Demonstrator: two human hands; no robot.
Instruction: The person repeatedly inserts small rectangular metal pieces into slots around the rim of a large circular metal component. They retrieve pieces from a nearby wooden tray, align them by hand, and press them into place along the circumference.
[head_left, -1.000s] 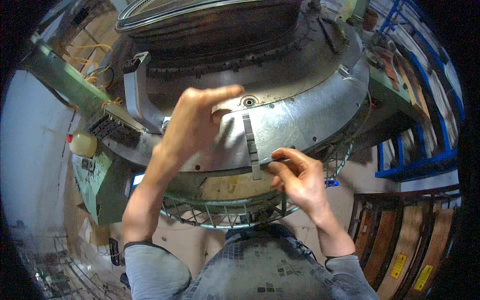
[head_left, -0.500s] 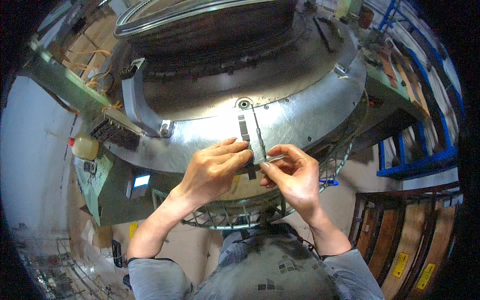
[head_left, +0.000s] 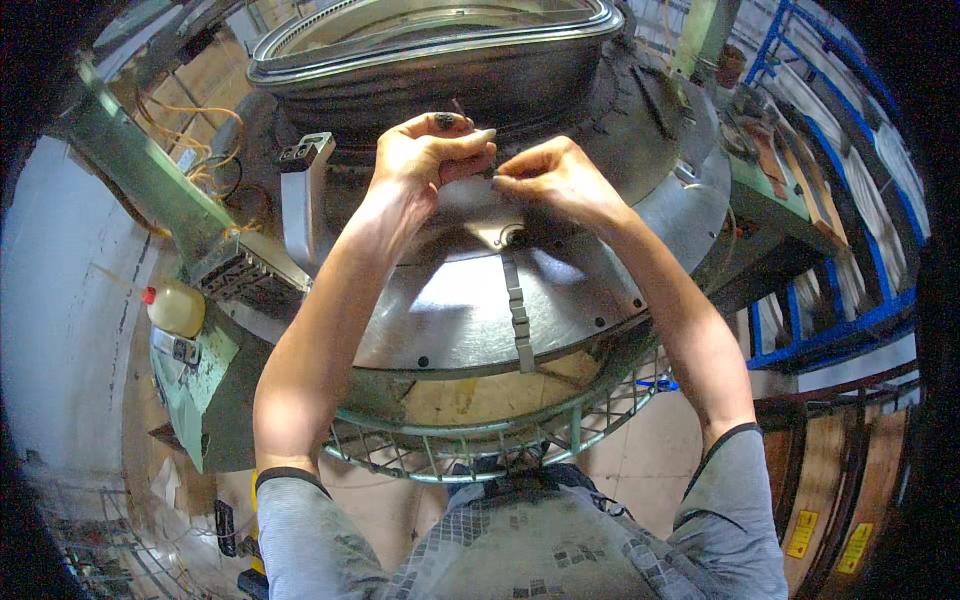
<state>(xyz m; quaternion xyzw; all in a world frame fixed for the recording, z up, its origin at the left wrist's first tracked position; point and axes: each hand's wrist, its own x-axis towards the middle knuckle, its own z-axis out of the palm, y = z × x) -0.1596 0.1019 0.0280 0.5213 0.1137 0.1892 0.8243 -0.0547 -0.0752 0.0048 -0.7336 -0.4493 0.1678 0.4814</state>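
Observation:
Both hands are raised over the machine's round metal body, close together. My left hand (head_left: 432,158) has its fingers curled in, with a small dark piece (head_left: 446,120) at the index finger; its kind is too small to tell. Just to the right, my right hand (head_left: 557,178) pinches thumb and fingertips together, and whatever is between them does not show clearly. Below the hands, a segmented metal strip (head_left: 518,315) lies across the shiny curved plate (head_left: 450,300), its lower end reaching past the plate's front edge. A round hole fitting (head_left: 511,236) sits at its upper end.
A wide metal ring (head_left: 440,60) stands at the back. An upright grey bracket (head_left: 300,205) rises at left, near a yellowish bottle with a red cap (head_left: 178,308). A green wire guard (head_left: 470,462) curves along the front. Blue racking (head_left: 850,325) stands at right.
Both hands have lifted off the strip at the plate's front and moved away from me, over the machine body. The thin dark piece beside the strip no longer lies there. The view has shifted.

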